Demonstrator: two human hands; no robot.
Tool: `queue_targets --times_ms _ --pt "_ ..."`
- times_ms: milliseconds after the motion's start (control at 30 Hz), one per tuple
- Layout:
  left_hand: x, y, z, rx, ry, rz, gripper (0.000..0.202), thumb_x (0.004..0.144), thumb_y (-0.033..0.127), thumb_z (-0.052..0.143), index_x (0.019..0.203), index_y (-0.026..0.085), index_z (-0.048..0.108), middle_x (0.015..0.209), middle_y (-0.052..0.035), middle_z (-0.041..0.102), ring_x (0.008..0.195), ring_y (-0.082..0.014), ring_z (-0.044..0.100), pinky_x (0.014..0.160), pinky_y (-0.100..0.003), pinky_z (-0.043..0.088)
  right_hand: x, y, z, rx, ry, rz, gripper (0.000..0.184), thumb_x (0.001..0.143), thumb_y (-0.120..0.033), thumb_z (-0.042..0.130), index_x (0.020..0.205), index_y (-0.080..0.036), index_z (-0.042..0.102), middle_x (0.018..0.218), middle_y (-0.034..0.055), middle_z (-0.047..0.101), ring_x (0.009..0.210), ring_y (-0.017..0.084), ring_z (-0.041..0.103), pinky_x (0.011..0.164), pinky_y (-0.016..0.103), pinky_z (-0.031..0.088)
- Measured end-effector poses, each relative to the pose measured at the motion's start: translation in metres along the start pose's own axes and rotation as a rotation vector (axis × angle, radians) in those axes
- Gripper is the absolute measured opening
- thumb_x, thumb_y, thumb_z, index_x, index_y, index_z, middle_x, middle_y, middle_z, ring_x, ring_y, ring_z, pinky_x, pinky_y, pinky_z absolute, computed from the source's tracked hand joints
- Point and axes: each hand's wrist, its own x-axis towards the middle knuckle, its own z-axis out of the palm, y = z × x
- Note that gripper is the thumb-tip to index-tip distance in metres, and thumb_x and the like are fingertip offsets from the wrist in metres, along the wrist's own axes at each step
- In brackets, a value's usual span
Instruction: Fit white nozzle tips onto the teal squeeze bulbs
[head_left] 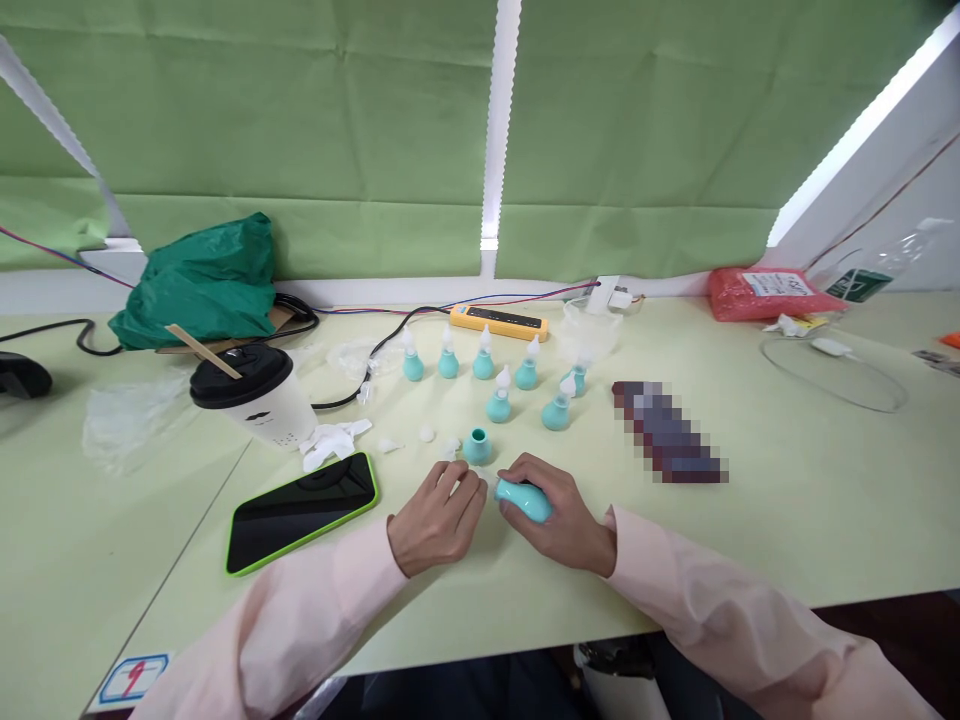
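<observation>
My right hand (559,515) is wrapped round a teal nasal aspirator bulb (527,499), which lies on its side with its neck towards the left. My left hand (442,515) is closed in a pinch at a small translucent nozzle tip (487,478), mostly covered by the fingers, close to the bulb's neck. Just beyond the fingers, an open-necked teal bulb (477,447) stands upright. Loose translucent tips (427,434) lie to its left. Farther back stand several teal bulbs with clear pointed tips fitted, such as one nearby bulb (498,405).
Left are a green-edged phone (304,515), a lidded paper cup (255,400), crumpled tissue (334,443) and a green bag (202,285). A yellow power strip (499,322) lies behind the bulbs. Right are a pixelated dark object (667,435), a red package (769,293) and a clear bottle (885,265).
</observation>
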Motion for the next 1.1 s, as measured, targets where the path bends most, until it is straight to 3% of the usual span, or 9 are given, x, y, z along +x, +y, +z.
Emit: queue_targets --times_ms 167,233,300,433,533,767,833,1000,1100 --pt "-0.005 -0.001 0.009 -0.075 0.015 -0.082 0.008 0.072 0.004 0.045 0.079 0.007 0.049 0.066 -0.0073 0.051 0.066 -0.0165 0.044 0.056 -0.032 0.039 0.003 -0.006 0.0 0.266 -0.03 0.363 0.012 0.068 -0.028 0.052 0.072 -0.018 0.047 0.07 0.0 0.051 0.054 0.009 0.045 0.049 0.022 0.039" --pt "-0.004 -0.001 0.008 -0.155 0.03 -0.16 0.007 0.072 0.005 0.046 0.078 0.009 0.049 0.065 -0.0059 0.051 0.065 -0.0153 0.043 0.057 -0.03 0.039 0.004 -0.007 0.0 0.395 -0.063 0.513 0.018 0.067 -0.033 0.053 0.071 -0.017 0.047 0.068 -0.001 0.05 0.046 0.007 0.04 0.041 0.02 0.036" --pt "-0.002 -0.002 0.006 -0.27 0.033 -0.27 0.011 0.073 0.007 0.047 0.084 0.009 0.049 0.067 -0.0057 0.051 0.068 -0.0153 0.042 0.058 -0.029 0.04 0.005 -0.007 -0.001 0.447 -0.067 0.569 0.019 0.066 -0.034 0.054 0.071 -0.017 0.046 0.068 -0.0012 0.05 0.044 0.005 0.038 0.038 0.019 0.035" --pt "0.001 -0.005 0.0 -0.429 -0.04 -0.368 0.034 0.073 0.016 0.049 0.106 0.012 0.043 0.081 -0.0078 0.051 0.076 -0.016 0.04 0.065 -0.031 0.041 0.005 -0.007 -0.002 0.365 -0.047 0.488 0.017 0.067 -0.032 0.053 0.071 -0.017 0.047 0.072 -0.0004 0.052 0.047 0.006 0.04 0.041 0.018 0.036" --pt "0.001 -0.006 0.001 -0.404 -0.013 -0.33 0.024 0.074 0.014 0.048 0.098 0.017 0.05 0.08 -0.0063 0.051 0.073 -0.0144 0.039 0.061 -0.028 0.041 0.004 -0.006 -0.002 0.303 -0.048 0.43 0.015 0.068 -0.03 0.053 0.071 -0.017 0.047 0.07 -0.0008 0.051 0.049 0.007 0.041 0.043 0.018 0.036" --pt "-0.004 0.002 0.002 -0.351 0.157 -0.187 0.014 0.071 0.003 0.048 0.081 0.012 0.054 0.069 -0.0047 0.053 0.065 -0.0134 0.042 0.051 -0.026 0.038 0.0 -0.006 0.001 0.286 -0.06 0.42 0.014 0.07 -0.03 0.051 0.073 -0.018 0.047 0.073 0.0002 0.052 0.051 0.008 0.042 0.043 0.019 0.038" --pt "-0.002 0.001 -0.001 -0.501 0.182 -0.294 0.011 0.07 0.006 0.051 0.077 0.013 0.057 0.067 -0.0041 0.052 0.065 -0.0131 0.043 0.052 -0.026 0.04 0.0 -0.006 0.0 0.275 -0.06 0.38 0.013 0.069 -0.028 0.052 0.074 -0.017 0.047 0.075 0.0012 0.053 0.054 0.009 0.044 0.046 0.02 0.04" --pt "0.006 -0.005 -0.008 -1.02 0.178 -0.714 0.007 0.073 0.014 0.052 0.074 0.012 0.058 0.067 -0.0037 0.051 0.063 -0.0108 0.049 0.053 -0.025 0.044 -0.001 -0.009 -0.003 0.335 -0.054 0.338 0.015 0.07 -0.028 0.052 0.08 -0.018 0.049 0.075 0.0011 0.051 0.053 0.008 0.045 0.046 0.019 0.04" --pt "0.006 -0.004 -0.006 -0.968 0.164 -0.701 0.007 0.073 0.013 0.051 0.075 0.012 0.057 0.068 -0.0046 0.053 0.065 -0.0114 0.049 0.055 -0.025 0.044 -0.001 -0.009 -0.002 0.384 -0.049 0.408 0.016 0.07 -0.03 0.052 0.08 -0.018 0.05 0.071 -0.0001 0.048 0.05 0.007 0.045 0.043 0.019 0.04"
